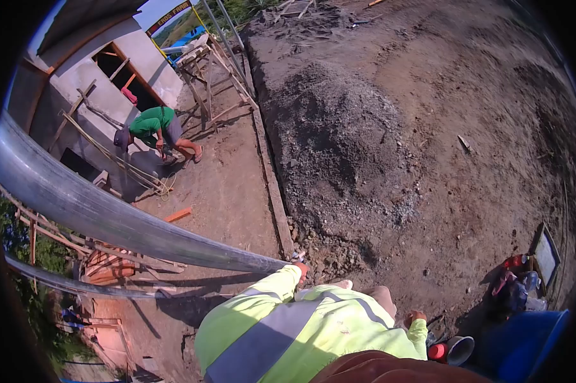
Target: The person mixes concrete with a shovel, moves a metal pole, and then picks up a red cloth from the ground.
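The ground (466, 127) was brown, lumpy dirt. A grey pile (339, 127) of sand and stones sat on it, rough and round like a hill. A long, smooth, shiny metal pipe (109, 214) curved across the left side. A grey wall (109, 96) stood behind it. A yellow sign (170, 16) had red letters, and only "FARM" could be read. The jacket (288, 332) was bright yellow with grey stripes. A person (152, 122) in a green shirt bent by the wall. The left hand (300, 271) touched the pipe's near end, but I could not tell how tightly it held. The right hand (415, 316) looked curled, near a red cup (437, 351). I could not tell if it held anything.
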